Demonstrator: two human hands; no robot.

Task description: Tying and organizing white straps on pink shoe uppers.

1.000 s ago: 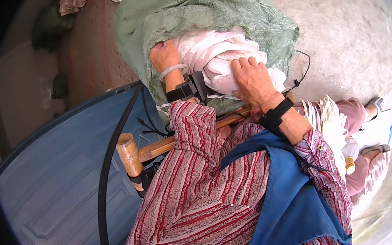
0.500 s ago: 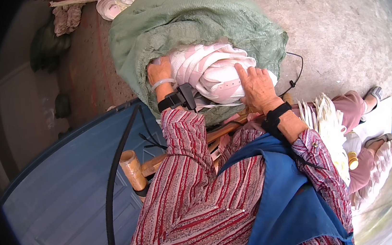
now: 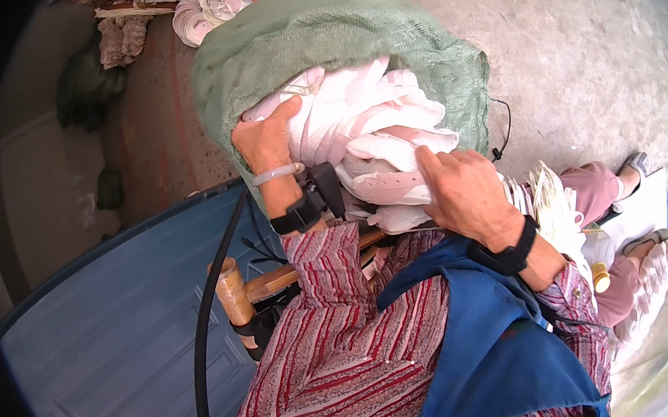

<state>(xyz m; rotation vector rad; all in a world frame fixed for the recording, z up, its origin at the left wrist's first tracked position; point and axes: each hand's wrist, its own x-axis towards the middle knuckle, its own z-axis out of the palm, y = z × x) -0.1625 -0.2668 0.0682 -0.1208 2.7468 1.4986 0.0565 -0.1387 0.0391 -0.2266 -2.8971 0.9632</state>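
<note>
A green woven sack (image 3: 346,22) gapes toward me, full of stacked white and pale pink shoe uppers (image 3: 373,121); one pink strip carries a row of small holes. At the sack's left rim, my left hand (image 3: 267,138) is closed on the side of the stack, its thumb across the pieces and its other fingers partly hidden. My right hand (image 3: 468,193) is closed at the stack's near right side, fingers curled and thumb side against the uppers. What lies deeper in the sack is hidden.
A bamboo-framed chair (image 3: 232,290) stands by my left arm, with a blue panelled door-like board (image 3: 126,339) beyond it. A black cable (image 3: 205,305) runs alongside. Another seated person's legs (image 3: 595,183) and pale strips (image 3: 551,200) are at right. More bundled pieces (image 3: 212,4) lie at upper left.
The stack of uppers shows farther out of the sack, which has folded back from it. My left hand came out from deeper inside the rim; my right hand moved down and right, its fingers curling.
</note>
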